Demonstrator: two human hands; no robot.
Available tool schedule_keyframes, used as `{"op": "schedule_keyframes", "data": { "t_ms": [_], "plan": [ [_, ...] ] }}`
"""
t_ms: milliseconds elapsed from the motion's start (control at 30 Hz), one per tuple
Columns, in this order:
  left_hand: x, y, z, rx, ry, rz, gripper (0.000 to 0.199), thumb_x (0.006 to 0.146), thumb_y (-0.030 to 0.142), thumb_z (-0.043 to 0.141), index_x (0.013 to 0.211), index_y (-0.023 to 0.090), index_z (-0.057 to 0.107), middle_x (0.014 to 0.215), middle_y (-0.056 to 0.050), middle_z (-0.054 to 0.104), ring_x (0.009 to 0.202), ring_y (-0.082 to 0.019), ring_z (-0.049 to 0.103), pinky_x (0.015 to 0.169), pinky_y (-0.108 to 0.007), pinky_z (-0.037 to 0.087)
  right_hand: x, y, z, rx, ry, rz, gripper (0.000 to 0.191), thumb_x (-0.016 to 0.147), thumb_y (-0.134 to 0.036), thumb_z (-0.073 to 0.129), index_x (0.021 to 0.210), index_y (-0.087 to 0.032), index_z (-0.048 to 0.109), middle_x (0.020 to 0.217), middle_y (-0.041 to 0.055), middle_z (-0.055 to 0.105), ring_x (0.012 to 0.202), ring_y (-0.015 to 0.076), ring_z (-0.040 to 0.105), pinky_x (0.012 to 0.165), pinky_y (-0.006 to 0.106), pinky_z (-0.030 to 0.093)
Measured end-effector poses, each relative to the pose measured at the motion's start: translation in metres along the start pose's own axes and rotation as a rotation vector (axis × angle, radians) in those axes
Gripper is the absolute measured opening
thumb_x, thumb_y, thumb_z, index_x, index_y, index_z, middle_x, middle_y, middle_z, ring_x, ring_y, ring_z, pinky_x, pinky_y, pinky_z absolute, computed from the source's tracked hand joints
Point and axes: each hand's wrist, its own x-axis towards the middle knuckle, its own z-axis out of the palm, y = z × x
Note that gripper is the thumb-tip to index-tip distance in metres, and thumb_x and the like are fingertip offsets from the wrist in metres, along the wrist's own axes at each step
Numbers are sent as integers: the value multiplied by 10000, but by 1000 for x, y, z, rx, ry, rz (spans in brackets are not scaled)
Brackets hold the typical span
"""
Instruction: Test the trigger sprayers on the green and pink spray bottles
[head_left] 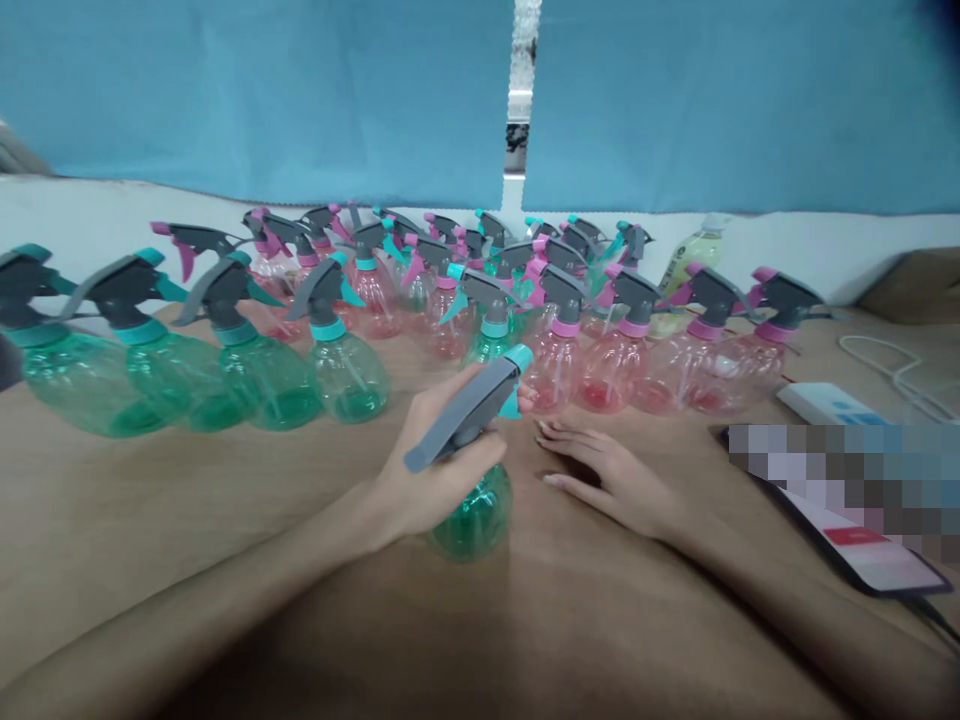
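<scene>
My left hand (420, 470) is wrapped around the neck of a green spray bottle (472, 515) with a grey head and turquoise nozzle. That bottle is in front of me, its nozzle pointing away to the upper right. Flat on the table, just right of it, lies my right hand (615, 475), fingers stretched out and holding nothing. Beyond both hands stand a green spray bottle (491, 340) and a pink spray bottle (551, 375), the latter close past my right fingertips.
Several green bottles (277, 385) line the left, and several pink ones (667, 375) the right, with more behind. A phone (862, 540) with a cable and a white box (829, 402) lie at right. Behind the wooden table (322, 620) hangs a blue cloth (262, 100).
</scene>
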Motion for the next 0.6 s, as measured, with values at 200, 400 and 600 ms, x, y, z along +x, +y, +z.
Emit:
{"op": "schedule_keyframes", "data": {
  "t_ms": [200,400,600],
  "plan": [
    [0,-1,0,-90,19,11,97,710,136,486,760,216,465,602,67,355,537,-103,381,526,-240,342,0,1,0,13,2,-7,499,888,-461,502,1339,-250,463,1378,72,497,1298,249,416,1069,507,337],
    [1,-2,-1,-76,-1,39,103,728,154,489,815,202,516,621,55,430,564,-113,438,553,-251,378,0,1,0,26,19,-17,489,882,-459,510,1331,-267,477,1374,65,501,1292,263,423,1060,514,347],
    [1,-2,-2,-72,-7,-4,105,702,142,490,784,208,487,643,53,477,562,-112,441,543,-249,376,0,0,-1,6,1,-6,493,889,-468,495,1333,-254,472,1376,67,499,1297,250,417,1068,500,343]
  ]
}}
